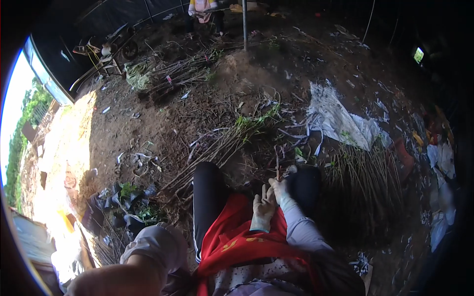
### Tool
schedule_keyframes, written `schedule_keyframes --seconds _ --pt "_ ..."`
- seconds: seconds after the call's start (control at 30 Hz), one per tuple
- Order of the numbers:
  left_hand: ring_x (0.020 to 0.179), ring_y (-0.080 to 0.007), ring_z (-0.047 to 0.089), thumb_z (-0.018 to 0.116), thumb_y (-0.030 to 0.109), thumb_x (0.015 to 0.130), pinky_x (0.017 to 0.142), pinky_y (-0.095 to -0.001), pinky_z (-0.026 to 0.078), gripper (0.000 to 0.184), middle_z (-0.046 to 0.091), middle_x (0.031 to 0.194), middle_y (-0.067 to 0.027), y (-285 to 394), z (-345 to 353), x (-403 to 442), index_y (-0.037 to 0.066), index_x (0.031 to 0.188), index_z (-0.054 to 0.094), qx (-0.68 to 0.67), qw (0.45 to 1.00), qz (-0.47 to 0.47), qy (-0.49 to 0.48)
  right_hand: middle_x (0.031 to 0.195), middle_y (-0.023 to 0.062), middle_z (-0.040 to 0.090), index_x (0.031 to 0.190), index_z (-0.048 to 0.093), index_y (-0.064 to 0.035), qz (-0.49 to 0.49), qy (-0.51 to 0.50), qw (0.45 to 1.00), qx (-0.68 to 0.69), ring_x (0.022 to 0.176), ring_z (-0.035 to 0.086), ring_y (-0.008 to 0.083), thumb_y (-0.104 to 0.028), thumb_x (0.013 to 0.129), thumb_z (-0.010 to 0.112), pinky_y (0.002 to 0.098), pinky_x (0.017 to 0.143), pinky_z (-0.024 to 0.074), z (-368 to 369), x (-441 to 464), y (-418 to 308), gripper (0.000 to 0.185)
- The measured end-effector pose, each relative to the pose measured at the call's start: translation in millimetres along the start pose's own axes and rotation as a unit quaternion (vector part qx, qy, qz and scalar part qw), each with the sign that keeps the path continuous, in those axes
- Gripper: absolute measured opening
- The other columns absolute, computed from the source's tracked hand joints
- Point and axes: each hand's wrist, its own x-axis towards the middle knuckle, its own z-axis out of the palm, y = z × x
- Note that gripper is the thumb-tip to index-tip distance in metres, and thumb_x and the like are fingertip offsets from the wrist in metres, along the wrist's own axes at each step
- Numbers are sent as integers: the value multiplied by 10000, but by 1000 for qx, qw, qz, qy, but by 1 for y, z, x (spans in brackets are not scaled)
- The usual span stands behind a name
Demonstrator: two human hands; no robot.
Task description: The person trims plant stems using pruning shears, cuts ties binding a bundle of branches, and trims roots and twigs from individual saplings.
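Note:
Both my hands wear pale gloves and are close together above the red apron (239, 232) on my lap. My right hand (280, 190) is closed around a thin, light brown stick-like piece (277, 167) that points away from me; its exact kind is too small to make out. Just beside it, my left hand (264, 207) has its fingers apart and partly bent, with nothing visible in them. Beyond my knees lies a bundle of thin cut branches (229, 143) with some green leaves. More long stems (368, 180) lie to the right of my right knee.
A white torn sheet (340, 121) covers part of the right stems. Farther off are another branch pile (182, 74), a green sack (138, 75), a wheeled cart (111, 54) and a metal pole (245, 24). Another person (203, 11) is at the back. Dark plastic (131, 207) lies left.

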Motion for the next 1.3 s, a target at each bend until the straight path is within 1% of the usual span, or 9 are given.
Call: schedule_keyframes --seconds 0.13,0.23,0.3,0.4,0.5,0.7,0.77,1.03,1.3 --pt "983 -237 521 536 193 847 784 -354 423 490 503 1177 -165 -43 -27 -83 26 1282 385 222 931 -270 106 568 -48 498 672 563 -101 -50 -49 994 80 517 442 46 -89 781 637 241 480 365 13 -21 -48 132" --pt "1127 -215 471 545 118 870 900 -310 423 487 457 1259 -153 -89 -48 -172 10 1307 360 174 731 -660 12 582 -62 496 656 563 -106 -138 -101 979 111 532 427 33 -105 786 655 221 492 336 23 -36 -122 159" --pt "1183 -241 441 581 155 868 967 -334 392 543 431 1285 -156 -99 -67 -271 -11 1329 345 241 687 -679 -99 629 -64 513 666 578 -108 -150 -83 969 179 564 445 36 -118 778 658 229 530 358 31 -45 -163 138" --pt "1216 -240 421 435 341 955 1000 -403 359 518 452 1304 -135 -75 -48 -284 58 1372 319 1 501 -866 -8 628 -35 529 648 572 -111 -86 -72 956 269 529 474 84 -169 767 666 250 501 375 33 -23 -181 163" --pt "1157 -246 481 329 346 969 994 -423 365 494 481 1266 -151 -57 -32 -283 16 1336 349 -238 442 -850 160 578 13 547 586 500 -136 -7 -84 945 317 452 488 144 -195 805 605 273 466 402 29 -31 -195 249" --pt "1093 -257 530 535 53 700 1000 -378 376 544 542 1168 -157 -38 -47 -288 -56 1218 409 -249 489 -807 217 479 102 548 473 487 -100 61 -107 908 401 393 507 245 -282 838 527 320 444 447 13 3 -154 410" --pt "964 -215 577 483 -97 694 864 -318 469 411 567 1047 -119 -34 -45 -287 -20 1098 491 -221 513 -809 184 649 48 601 691 569 -95 22 -58 936 345 537 554 187 -225 809 581 303 542 463 10 5 -134 176" --pt "994 -149 525 566 -23 796 881 -295 434 339 543 1046 -66 -42 -54 -313 29 1120 481 -74 597 -794 -85 878 92 640 904 624 -53 21 21 955 294 782 613 241 -218 819 588 348 721 493 -15 36 -63 189" --pt "974 -223 567 654 144 764 832 -332 456 431 582 1026 -156 -18 -37 -334 -11 1126 479 30 562 -778 -278 574 -26 431 670 478 -103 -2 41 964 264 428 399 111 -87 802 578 250 400 336 -11 2 -104 166"
